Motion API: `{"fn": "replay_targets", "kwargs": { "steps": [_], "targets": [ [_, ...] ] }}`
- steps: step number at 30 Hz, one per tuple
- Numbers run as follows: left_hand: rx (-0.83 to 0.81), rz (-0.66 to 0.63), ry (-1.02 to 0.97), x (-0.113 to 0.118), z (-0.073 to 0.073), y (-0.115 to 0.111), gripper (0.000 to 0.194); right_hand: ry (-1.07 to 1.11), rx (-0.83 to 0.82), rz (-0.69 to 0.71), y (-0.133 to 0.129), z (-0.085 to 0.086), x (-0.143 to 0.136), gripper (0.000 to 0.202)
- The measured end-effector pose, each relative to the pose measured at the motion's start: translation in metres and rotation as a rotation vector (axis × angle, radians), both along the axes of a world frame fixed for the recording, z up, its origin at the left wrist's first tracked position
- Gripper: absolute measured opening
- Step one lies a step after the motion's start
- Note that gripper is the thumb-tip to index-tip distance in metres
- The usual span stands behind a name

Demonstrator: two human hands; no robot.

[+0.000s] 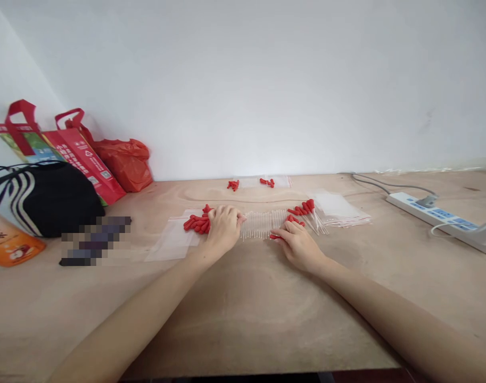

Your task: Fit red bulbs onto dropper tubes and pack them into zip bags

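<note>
A row of thin, pale sticks (pixel 262 224) lies side by side on the wooden table, between my two hands. My left hand (pixel 225 226) is closed at the left end of the row, its fingertips bunched together; what they pinch is hidden. Beside it, small red tapered pieces (pixel 198 223) are heaped. At the right end, my right hand (pixel 298 242) has its fingers closed on a small red piece (pixel 275 236) by the stick ends. Just beyond that hand, more sticks (pixel 318 222) with red ends (pixel 306 206) are fanned out.
Clear plastic bags (pixel 166 242) lie at left, with a stack of bags (pixel 338 207) at right. Farther back are red clusters (pixel 233 185) on bags. A power strip (pixel 442 215) is far right; a black bag (pixel 63 197) and red carrier bags (pixel 83 159) stand left.
</note>
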State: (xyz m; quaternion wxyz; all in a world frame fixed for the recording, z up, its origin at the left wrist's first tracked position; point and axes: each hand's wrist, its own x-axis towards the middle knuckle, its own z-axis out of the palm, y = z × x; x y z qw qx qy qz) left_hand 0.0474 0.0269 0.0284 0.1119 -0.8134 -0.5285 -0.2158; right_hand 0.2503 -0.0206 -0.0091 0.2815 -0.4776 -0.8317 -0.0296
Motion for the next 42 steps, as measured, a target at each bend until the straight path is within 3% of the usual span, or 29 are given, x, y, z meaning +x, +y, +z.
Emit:
{"fn": "replay_targets", "kwargs": {
  "steps": [3, 6, 9, 15, 22, 29, 42],
  "targets": [
    [0.026, -0.258, -0.035, -0.008, -0.011, -0.019, 0.016, 0.084, -0.022, 0.029, -0.001, 0.001, 0.000, 0.021],
    [0.066, -0.397, -0.031, -0.016, -0.026, -0.029, 0.020, 0.150, -0.039, 0.081, -0.003, 0.000, -0.004, 0.017],
    [0.104, -0.427, -0.057, -0.018, -0.033, -0.032, 0.019, 0.161, -0.060, 0.128, -0.005, -0.002, -0.010, 0.013],
    [0.215, -0.514, -0.061, -0.015, -0.034, -0.030, 0.022, 0.252, -0.091, 0.189, -0.009, -0.001, -0.018, 0.013],
    [0.235, -0.541, -0.038, -0.017, -0.037, -0.029, 0.024, 0.245, -0.071, 0.230, -0.010, 0.000, -0.019, 0.015],
    [0.230, -0.598, -0.117, -0.017, -0.036, -0.030, 0.019, 0.390, -0.091, 0.338, -0.009, -0.003, -0.020, 0.018],
    [0.262, -0.707, -0.125, -0.019, -0.035, -0.031, 0.025, 0.346, 0.129, 0.393, -0.006, -0.011, -0.019, 0.016]
  ]
}}
